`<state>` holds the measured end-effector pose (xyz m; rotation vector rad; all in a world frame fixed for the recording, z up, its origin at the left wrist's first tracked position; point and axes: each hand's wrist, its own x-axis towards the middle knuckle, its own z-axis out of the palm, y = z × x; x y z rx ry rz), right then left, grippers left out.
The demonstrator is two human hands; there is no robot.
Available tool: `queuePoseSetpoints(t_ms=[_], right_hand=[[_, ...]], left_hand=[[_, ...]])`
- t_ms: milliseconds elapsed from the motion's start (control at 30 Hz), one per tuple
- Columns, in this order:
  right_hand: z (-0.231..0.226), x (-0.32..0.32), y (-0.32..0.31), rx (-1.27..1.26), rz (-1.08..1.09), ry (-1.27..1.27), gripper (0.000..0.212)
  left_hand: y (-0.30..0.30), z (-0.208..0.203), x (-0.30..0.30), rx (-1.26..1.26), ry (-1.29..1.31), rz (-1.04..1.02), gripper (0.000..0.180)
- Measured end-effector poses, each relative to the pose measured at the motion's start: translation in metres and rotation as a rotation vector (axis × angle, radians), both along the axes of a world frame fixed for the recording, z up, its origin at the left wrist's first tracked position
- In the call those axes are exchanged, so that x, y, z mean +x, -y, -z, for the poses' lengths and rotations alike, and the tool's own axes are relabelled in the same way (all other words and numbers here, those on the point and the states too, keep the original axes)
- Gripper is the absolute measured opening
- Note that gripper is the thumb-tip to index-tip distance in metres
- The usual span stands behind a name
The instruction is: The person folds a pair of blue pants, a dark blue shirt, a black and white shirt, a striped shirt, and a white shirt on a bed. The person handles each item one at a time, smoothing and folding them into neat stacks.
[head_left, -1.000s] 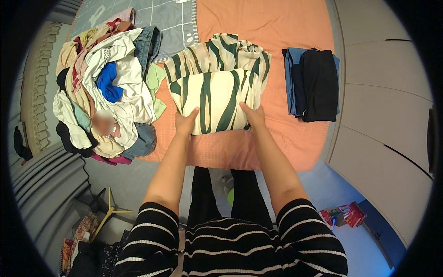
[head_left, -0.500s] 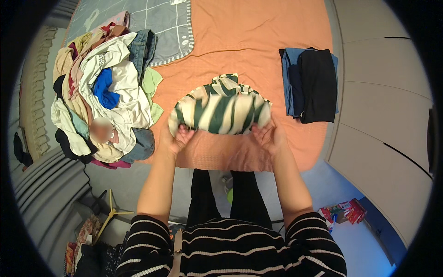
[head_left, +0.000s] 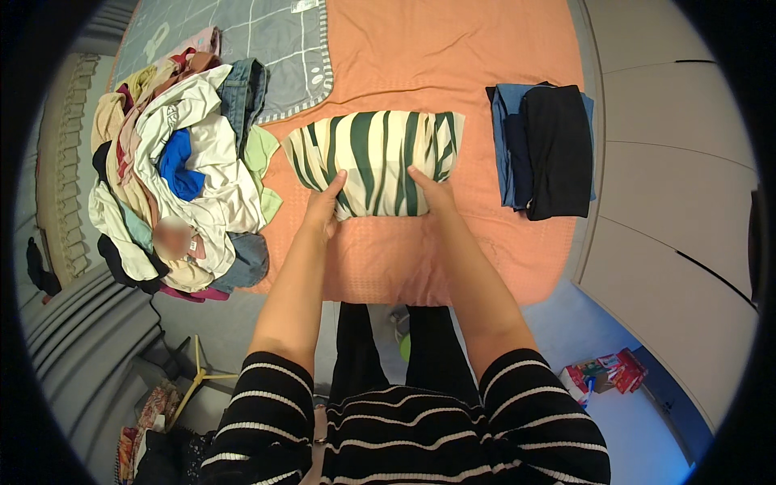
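A green and cream striped garment (head_left: 376,162), bundled into a wide rectangle, is held over the bed in front of me. My left hand (head_left: 325,202) grips its lower left part, thumb on top and fingers underneath. On the lower right part, my right hand (head_left: 434,190) has its thumb on the cloth, with the other fingers hidden beneath it. The garment's two upper corners flare out to the sides. Its exact kind cannot be told.
An orange bedspread (head_left: 453,48) covers the bed, with a grey patterned quilt (head_left: 283,56) at the far left. To the left lies a heap of loose clothes (head_left: 210,153). Folded dark and blue trousers (head_left: 558,149) are stacked right, beside a pale cabinet (head_left: 663,178).
The striped garment has gone from a rounded, blurred bundle to a flatter rectangle. Both hands have moved inward and away from me, with thumbs now on top of the cloth.
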<state>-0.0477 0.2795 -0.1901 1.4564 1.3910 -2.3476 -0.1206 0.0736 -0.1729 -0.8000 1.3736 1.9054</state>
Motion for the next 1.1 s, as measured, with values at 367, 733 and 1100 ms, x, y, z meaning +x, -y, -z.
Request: queuePoseSetpoints(t_ms=[367, 733, 1100], right_hand=[[-0.11, 0.069, -0.054, -0.643, 0.022, -0.229, 0.059], [-0.127, 0.103, -0.204, -0.348, 0.446, -0.468, 0.048], [-0.079, 0.129, -0.207, -0.193, 0.543, -0.093, 0.047]], left_hand=[[-0.07, -0.087, 0.004, 0.643, 0.196, 0.23, 0.051], [-0.34, -0.13, -0.044, 0.573, 0.009, 0.547, 0.046], [-0.351, -0.034, 0.024, 0.262, -0.291, 0.522, 0.08]])
